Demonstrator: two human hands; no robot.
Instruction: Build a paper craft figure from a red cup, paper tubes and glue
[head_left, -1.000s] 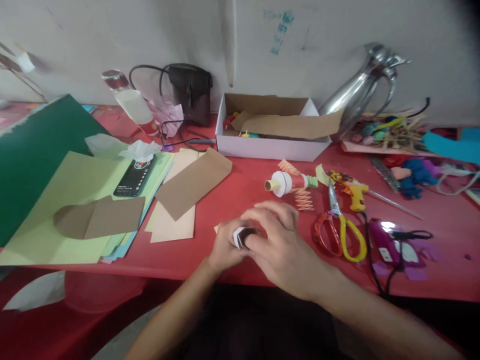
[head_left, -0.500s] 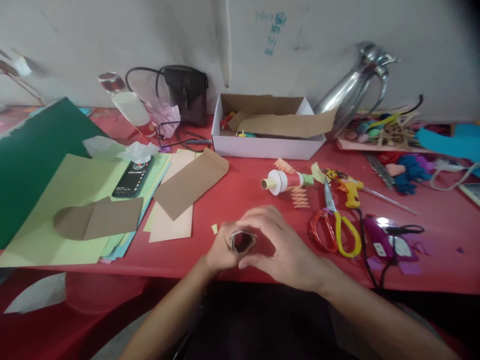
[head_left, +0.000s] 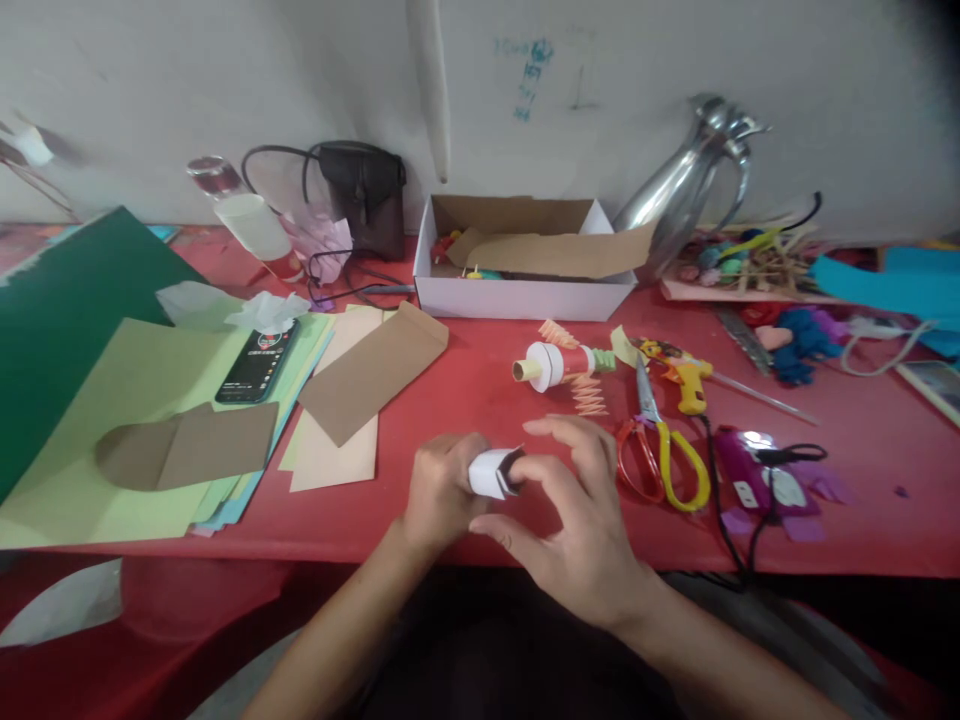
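Observation:
A short white paper tube (head_left: 491,474) with a dark inside is held over the table's front part. My left hand (head_left: 444,490) is wrapped round its left end. At its open right end is my right hand (head_left: 574,510), fingers apart, with one fingertip at the opening and the thumb below. Behind the hands lies a red and white paper roll (head_left: 559,366) with folded orange and green paper strips. Scissors (head_left: 654,440) with one red and one yellow handle are to the right of my right hand.
A yellow glue gun (head_left: 690,385) and purple device (head_left: 765,480) lie right. At the back stand a white box (head_left: 525,298), metal jug (head_left: 690,170) and dark bag (head_left: 367,195). Left are brown card (head_left: 375,375), a phone (head_left: 257,362), green paper (head_left: 82,440) and a bottle (head_left: 247,220).
The tube has turned so its white side shows and its opening faces right. My right hand has spread its fingers more. The whole view has shifted slightly.

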